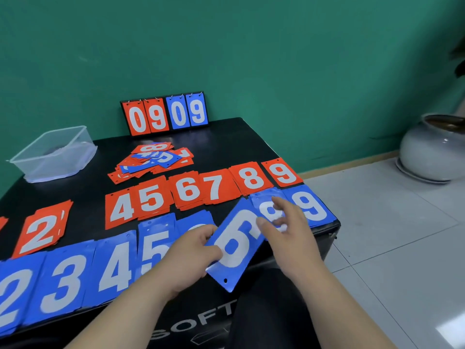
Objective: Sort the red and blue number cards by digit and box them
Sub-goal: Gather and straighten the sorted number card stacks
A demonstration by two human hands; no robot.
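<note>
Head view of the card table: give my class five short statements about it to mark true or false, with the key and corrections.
1. The scoreboard at the back reads 0 9 0 9. True.
2. The clear box stands on the right. False: it stands at the far left corner of the table.
3. The left hand grips a blue card. True.
4. The red row lies nearer the person than the blue row. False: the blue row is nearer.
5. The unsorted heap holds only red cards. False: red and blue cards are mixed in it.
</note>
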